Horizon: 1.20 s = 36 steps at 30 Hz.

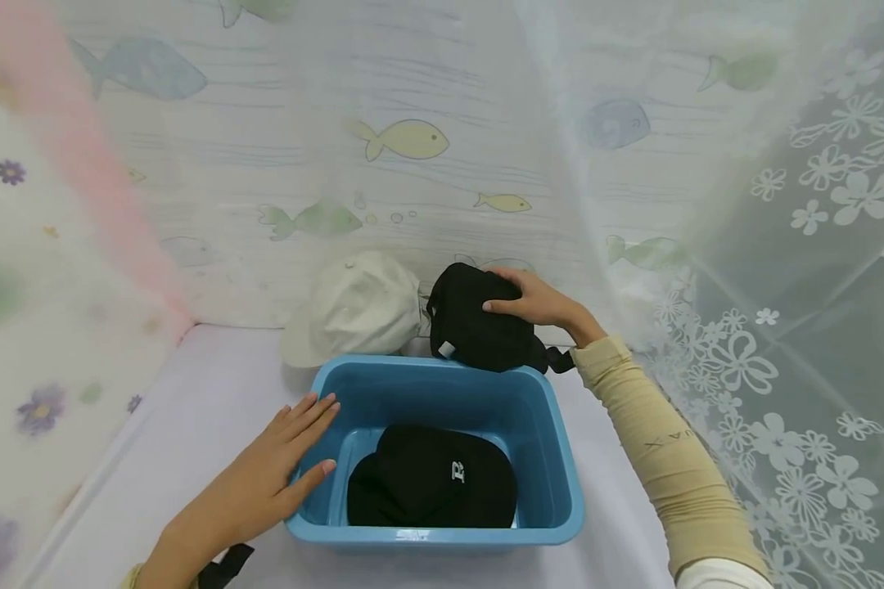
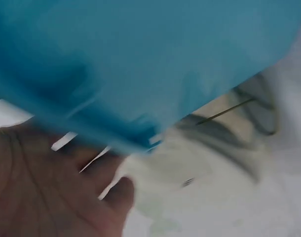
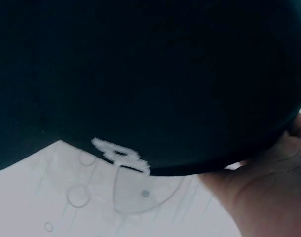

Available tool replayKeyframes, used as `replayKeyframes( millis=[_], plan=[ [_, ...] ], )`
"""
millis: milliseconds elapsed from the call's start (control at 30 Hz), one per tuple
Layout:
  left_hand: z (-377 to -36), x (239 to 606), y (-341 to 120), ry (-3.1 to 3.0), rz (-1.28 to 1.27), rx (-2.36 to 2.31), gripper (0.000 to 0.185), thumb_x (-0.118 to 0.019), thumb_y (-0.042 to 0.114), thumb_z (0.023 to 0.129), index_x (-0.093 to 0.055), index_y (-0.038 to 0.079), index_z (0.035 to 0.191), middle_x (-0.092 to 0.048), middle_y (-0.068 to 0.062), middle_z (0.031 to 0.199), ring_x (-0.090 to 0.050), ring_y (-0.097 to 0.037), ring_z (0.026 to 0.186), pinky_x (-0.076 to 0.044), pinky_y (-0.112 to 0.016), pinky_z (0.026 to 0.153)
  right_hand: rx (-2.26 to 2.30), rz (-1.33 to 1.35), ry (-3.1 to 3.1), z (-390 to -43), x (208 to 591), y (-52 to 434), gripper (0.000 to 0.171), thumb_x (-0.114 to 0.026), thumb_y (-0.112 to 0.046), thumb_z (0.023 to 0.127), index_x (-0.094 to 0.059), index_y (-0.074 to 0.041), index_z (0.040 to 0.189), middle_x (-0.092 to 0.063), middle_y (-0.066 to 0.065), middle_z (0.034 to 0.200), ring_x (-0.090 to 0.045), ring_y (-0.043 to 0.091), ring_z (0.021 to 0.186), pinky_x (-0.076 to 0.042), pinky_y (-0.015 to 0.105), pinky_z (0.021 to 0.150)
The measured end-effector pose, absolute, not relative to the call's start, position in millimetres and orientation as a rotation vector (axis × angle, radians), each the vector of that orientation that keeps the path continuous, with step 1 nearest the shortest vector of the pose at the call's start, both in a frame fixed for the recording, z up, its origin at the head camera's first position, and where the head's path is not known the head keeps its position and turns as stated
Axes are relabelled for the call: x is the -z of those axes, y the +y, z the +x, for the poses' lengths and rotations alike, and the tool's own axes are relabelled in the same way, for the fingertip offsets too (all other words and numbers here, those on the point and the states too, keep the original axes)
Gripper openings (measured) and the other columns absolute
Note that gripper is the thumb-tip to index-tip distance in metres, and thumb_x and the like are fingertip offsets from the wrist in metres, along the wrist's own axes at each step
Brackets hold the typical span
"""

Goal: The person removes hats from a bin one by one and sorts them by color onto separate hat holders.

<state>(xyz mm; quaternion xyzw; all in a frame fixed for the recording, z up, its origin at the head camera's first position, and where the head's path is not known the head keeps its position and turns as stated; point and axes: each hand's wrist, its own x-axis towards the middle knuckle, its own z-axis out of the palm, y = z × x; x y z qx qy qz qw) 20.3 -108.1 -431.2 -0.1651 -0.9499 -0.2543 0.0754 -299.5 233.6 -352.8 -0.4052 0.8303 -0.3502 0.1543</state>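
Clamps curled fingers and thumb of the right hand (image 1: 536,298) on a black cap (image 1: 471,319), in the head view, just behind the far rim of a blue bin (image 1: 501,536). Holds the left hand (image 1: 265,470) at the left rim with straight fingers and a spread thumb. Looks partway along: has a second black cap (image 1: 442,483) lying inside the bin, with the gripped one and a pale cap (image 1: 364,303) outside. Faces the raised far rim between gripped cap and interior. Includes white cloth (image 1: 191,425) below, a fish-printed curtain (image 1: 412,82) behind. Shows, in the left wrist view, blurred bin wall beside straight fingers; cannot tell whether pressing. Shows, in the right wrist view, dark fabric with white stitching, hiding most fingertips.
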Motion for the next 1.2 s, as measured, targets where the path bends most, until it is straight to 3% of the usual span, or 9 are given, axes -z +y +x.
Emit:
replayKeyframes(
  millis=[133,233,300,400,600,733,867,1033,1200],
  plan=[
    [4,400,-115,-2.846,-0.587,0.910,0.062,-0.058,0.038,0.105,-0.039,0.013,0.158,-0.035,-0.008,0.164,-0.028,-0.037,0.152,-0.027,-0.057,0.120,0.979,-1.094,2.455,-295,347,240,0.071,-0.067,-0.026,0.100,-0.033,-0.008,0.159,-0.041,0.016,0.158,-0.042,0.034,0.143,-0.034,0.054,0.118],
    [-16,374,-114,-2.720,-0.699,1.078,0.055,-0.058,0.025,0.105,-0.041,0.016,0.157,-0.042,-0.007,0.160,-0.038,-0.032,0.148,-0.038,-0.063,0.110,1.031,-1.042,2.487,-287,340,251,0.072,-0.064,-0.028,0.102,-0.028,-0.006,0.160,-0.030,0.015,0.165,-0.027,0.034,0.152,-0.023,0.056,0.123],
    [-32,359,-110,-2.614,-0.770,1.265,0.052,-0.055,0.016,0.106,-0.042,0.015,0.156,-0.046,-0.006,0.157,-0.042,-0.030,0.145,-0.038,-0.064,0.110,1.094,-1.031,2.497,-281,336,261,0.069,-0.060,-0.027,0.104,-0.028,-0.004,0.160,-0.026,0.014,0.167,-0.019,0.033,0.155,-0.018,0.056,0.125],
    [-58,340,-98,-2.494,-0.769,1.555,0.046,-0.047,0.014,0.108,-0.043,0.009,0.154,-0.048,-0.010,0.155,-0.044,-0.032,0.143,-0.036,-0.065,0.112,1.218,-1.047,2.481,-272,335,274,0.062,-0.055,-0.021,0.106,-0.030,-0.001,0.159,-0.028,0.016,0.166,-0.019,0.031,0.156,-0.014,0.054,0.126],
    [-115,318,-72,-2.329,-0.494,2.132,0.053,-0.033,0.029,0.112,-0.035,-0.003,0.154,-0.044,-0.024,0.155,-0.042,-0.041,0.144,-0.034,-0.053,0.119,1.564,-0.978,2.478,-254,351,297,0.051,-0.051,-0.016,0.108,-0.038,0.001,0.154,-0.038,0.020,0.160,-0.029,0.034,0.151,-0.022,0.051,0.125],
    [-155,323,-60,-2.226,-0.235,2.438,0.057,-0.028,0.031,0.112,-0.027,-0.004,0.157,-0.038,-0.026,0.158,-0.039,-0.041,0.146,-0.035,-0.048,0.119,1.827,-0.767,2.436,-248,379,306,0.050,-0.046,-0.023,0.110,-0.041,0.004,0.152,-0.043,0.022,0.155,-0.038,0.032,0.146,-0.031,0.042,0.122],
    [-185,338,-49,-2.072,-0.033,2.699,0.063,-0.027,0.035,0.112,-0.018,-0.005,0.160,-0.029,-0.027,0.162,-0.033,-0.040,0.149,-0.031,-0.046,0.122,2.001,-0.442,2.293,-249,414,305,0.054,-0.040,-0.029,0.112,-0.037,0.008,0.151,-0.041,0.027,0.154,-0.042,0.032,0.142,-0.032,0.045,0.121],
    [-203,352,-36,-1.836,0.136,2.942,0.068,-0.027,0.039,0.111,-0.008,-0.003,0.161,-0.020,-0.026,0.166,-0.024,-0.038,0.153,-0.024,-0.045,0.125,1.990,-0.120,2.087,-255,451,301,0.058,-0.035,-0.026,0.113,-0.023,0.010,0.157,-0.028,0.028,0.162,-0.030,0.037,0.150,-0.026,0.048,0.124],
    [-208,357,-23,-1.762,0.195,3.022,0.070,-0.025,0.040,0.110,-0.004,-0.003,0.161,-0.023,-0.026,0.164,-0.027,-0.037,0.152,-0.025,-0.046,0.125,1.949,0.000,1.954,-260,472,300,0.060,-0.036,-0.024,0.113,-0.016,0.010,0.158,-0.020,0.029,0.164,-0.024,0.038,0.152,-0.022,0.049,0.125]
  ],
)
